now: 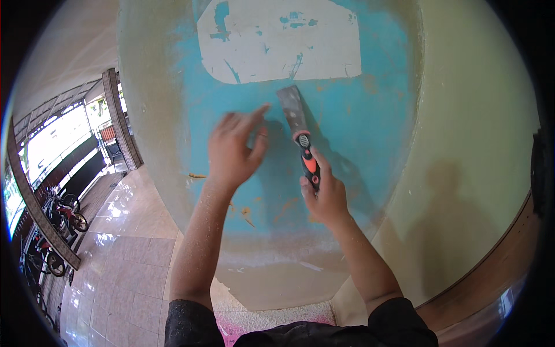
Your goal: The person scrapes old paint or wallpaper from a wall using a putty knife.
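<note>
My right hand (325, 195) grips a putty knife (293, 111) by its black and orange handle. The wide metal blade points up and ends just under a white patch (277, 49) on the wall. To the left of the blade is my left hand (237, 144), slightly blurred, its index finger stretched toward the knife and its thumb apart, with nothing seen in it. Behind both hands spreads a turquoise painted area (358, 124) with orange-brown scuffs. The white patch has ragged turquoise spots showing through. Whether the blade touches the wall, I cannot tell.
A pale green wall (474, 115) joins at a corner on the right. Speckled white and pink scraps or dust lie on the floor (272, 321) below. To the left, glossy tiles (124, 260) lead to a pillar (121, 118) and parked motorbikes (60, 222).
</note>
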### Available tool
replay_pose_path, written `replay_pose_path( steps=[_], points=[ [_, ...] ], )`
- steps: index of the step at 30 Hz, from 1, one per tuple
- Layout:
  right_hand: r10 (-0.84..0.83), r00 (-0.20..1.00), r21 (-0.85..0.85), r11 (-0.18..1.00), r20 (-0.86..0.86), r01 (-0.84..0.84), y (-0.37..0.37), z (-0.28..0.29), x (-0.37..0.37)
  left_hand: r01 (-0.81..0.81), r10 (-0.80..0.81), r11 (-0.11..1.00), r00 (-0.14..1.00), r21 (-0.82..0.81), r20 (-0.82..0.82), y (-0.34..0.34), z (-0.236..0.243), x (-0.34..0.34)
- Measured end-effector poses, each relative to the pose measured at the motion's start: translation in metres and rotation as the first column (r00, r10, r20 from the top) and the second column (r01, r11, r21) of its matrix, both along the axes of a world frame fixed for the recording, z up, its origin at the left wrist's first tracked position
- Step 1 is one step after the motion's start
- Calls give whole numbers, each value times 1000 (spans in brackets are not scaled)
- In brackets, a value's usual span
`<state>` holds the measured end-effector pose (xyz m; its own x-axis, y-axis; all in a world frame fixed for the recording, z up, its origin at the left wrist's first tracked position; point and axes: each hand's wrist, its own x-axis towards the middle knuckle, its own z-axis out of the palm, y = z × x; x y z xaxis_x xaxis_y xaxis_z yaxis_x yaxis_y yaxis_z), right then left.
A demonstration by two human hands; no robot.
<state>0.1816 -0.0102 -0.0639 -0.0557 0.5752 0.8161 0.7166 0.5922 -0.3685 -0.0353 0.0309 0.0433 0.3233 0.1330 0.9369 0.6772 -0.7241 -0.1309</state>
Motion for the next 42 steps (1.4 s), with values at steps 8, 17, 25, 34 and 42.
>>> replay_pose_path(
  steps=[8, 17, 25, 34, 42],
  points=[
    [-27, 973, 274, 957, -228, 91, 6, -25, 26, -526, 526, 839, 849, 142, 39, 37, -32, -18],
    [-10, 951, 245, 965, -309, 90, -2, -12, 28, -562, 564, 814, 825, 146, 36, 42, -35, -19],
    [23, 950, 265, 962, -311, 64, -3, -7, 27, -535, 531, 832, 845, 145, 69, 45, -36, -20],
    [-33, 940, 303, 942, -340, 143, -8, 18, 56, -573, 573, 805, 818, 154, 53, 43, -37, -18],
    [-79, 931, 298, 935, -357, 194, -12, 22, 76, -574, 574, 804, 817, 154, 54, 43, -36, -17]
  ],
)
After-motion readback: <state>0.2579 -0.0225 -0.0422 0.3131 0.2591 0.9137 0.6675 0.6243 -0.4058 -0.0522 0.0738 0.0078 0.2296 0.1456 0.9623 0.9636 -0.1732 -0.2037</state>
